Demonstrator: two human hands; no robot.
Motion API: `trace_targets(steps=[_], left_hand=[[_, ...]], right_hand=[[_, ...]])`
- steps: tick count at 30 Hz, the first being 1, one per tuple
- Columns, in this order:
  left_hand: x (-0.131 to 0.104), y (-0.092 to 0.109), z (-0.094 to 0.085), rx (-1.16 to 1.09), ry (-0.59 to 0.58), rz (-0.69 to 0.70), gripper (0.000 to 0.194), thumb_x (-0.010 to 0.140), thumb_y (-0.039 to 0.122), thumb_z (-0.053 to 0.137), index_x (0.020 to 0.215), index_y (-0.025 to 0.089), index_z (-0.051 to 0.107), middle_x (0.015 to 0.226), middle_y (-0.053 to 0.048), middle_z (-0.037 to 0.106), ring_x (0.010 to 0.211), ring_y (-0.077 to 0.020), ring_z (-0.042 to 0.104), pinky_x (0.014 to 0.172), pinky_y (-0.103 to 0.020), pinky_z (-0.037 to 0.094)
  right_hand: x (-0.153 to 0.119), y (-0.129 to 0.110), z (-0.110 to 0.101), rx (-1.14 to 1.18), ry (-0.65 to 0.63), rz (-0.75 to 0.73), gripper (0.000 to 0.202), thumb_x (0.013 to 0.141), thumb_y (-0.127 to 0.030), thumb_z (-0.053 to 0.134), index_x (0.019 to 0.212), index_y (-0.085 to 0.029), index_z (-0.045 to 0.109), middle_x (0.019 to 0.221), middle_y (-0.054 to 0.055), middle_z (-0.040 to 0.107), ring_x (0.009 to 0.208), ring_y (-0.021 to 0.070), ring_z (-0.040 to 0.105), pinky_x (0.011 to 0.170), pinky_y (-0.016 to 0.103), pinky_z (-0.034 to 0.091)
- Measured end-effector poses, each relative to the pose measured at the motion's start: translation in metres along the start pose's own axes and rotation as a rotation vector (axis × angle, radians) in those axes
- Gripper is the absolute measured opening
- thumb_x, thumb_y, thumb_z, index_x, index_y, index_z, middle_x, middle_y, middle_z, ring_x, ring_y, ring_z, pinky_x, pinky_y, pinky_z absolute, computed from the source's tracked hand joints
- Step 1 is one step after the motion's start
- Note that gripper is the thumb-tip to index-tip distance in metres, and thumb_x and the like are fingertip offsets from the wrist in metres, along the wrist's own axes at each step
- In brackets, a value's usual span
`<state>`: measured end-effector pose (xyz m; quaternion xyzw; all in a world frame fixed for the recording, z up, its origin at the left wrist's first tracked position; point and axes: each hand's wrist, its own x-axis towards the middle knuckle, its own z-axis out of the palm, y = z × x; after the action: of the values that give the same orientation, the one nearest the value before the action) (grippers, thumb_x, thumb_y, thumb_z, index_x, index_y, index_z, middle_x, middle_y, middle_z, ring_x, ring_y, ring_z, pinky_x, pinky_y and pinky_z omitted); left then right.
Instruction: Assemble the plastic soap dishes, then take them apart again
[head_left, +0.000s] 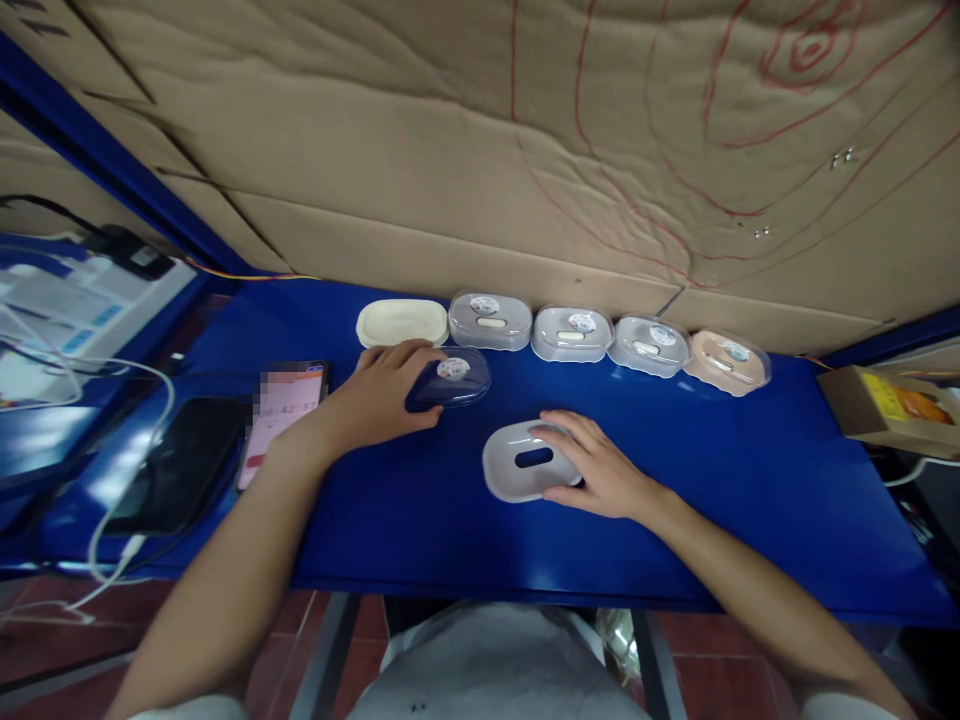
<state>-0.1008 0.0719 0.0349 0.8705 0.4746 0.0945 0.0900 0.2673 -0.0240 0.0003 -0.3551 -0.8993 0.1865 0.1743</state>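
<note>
Right now the person is resting the left hand (382, 395) over the near end of a dark blue lidded case (450, 380), fingers curled loosely around it and pinning it to the blue table (750, 500), seemingly to keep it from sliding. At the same time the right hand (596, 465) is lying nearly flat, fingers spread, on the right side of a grey tray with a slot (525, 460), pressing it down rather than lifting it. Relative to the left hand, the grey tray is sitting at about four o'clock, near but apart; relative to the right hand, the dark case is lying at about ten o'clock. Beyond both hands, at twelve o'clock, a cream lid (401, 322) and a row of clear cases (570, 333) are lining the cardboard wall (450, 150), probably set back to keep them out of the way. At nine o'clock a phone (281, 415) is lying face up beside the left wrist.
</note>
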Motion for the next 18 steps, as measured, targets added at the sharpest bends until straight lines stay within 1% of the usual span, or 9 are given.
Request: trace_targets(steps=[4,7,12,15,18], left_hand=[[0.003,-0.008,-0.002,-0.088,-0.016,-0.044,0.055,0.091,0.049,0.062,0.140,0.027,0.050,0.156,-0.011,0.057,0.145,-0.0386,0.055,0.125,-0.062,0.029],[0.005,-0.012,-0.004,-0.145,-0.020,-0.054,0.054,0.092,0.053,0.060,0.138,0.026,0.050,0.154,-0.011,0.059,0.144,-0.0366,0.056,0.126,-0.062,0.026],[0.004,-0.010,-0.007,-0.150,-0.034,-0.086,0.056,0.092,0.055,0.060,0.139,0.026,0.052,0.154,-0.012,0.058,0.142,-0.0370,0.058,0.123,-0.062,0.032],[-0.001,-0.005,-0.009,-0.162,-0.048,-0.079,0.057,0.092,0.056,0.061,0.141,0.027,0.052,0.156,-0.011,0.058,0.144,-0.0373,0.056,0.123,-0.060,0.032],[-0.009,0.003,-0.011,-0.183,-0.078,-0.064,0.058,0.093,0.056,0.063,0.142,0.027,0.053,0.153,-0.011,0.061,0.142,-0.0375,0.058,0.121,-0.058,0.036]], right_hand=[[0.000,0.000,0.000,0.002,-0.006,0.002,0.071,0.105,-0.060,0.061,0.163,-0.025,0.043,0.166,0.021,0.047,0.156,0.0392,0.044,0.123,0.062,0.045],[-0.001,0.000,0.000,0.001,-0.005,0.008,0.070,0.105,-0.060,0.061,0.163,-0.025,0.044,0.166,0.022,0.047,0.156,0.0393,0.044,0.123,0.062,0.044],[0.001,-0.001,-0.001,-0.011,-0.005,0.005,0.069,0.106,-0.060,0.060,0.163,-0.025,0.044,0.167,0.021,0.047,0.157,0.0382,0.044,0.124,0.061,0.044],[0.003,-0.001,-0.001,-0.020,0.006,0.000,0.068,0.106,-0.060,0.060,0.161,-0.022,0.047,0.166,0.022,0.048,0.157,0.0376,0.044,0.124,0.059,0.045],[0.002,0.001,0.001,-0.021,0.039,-0.008,0.067,0.106,-0.060,0.060,0.159,-0.021,0.049,0.165,0.022,0.049,0.157,0.0367,0.045,0.123,0.059,0.046]])
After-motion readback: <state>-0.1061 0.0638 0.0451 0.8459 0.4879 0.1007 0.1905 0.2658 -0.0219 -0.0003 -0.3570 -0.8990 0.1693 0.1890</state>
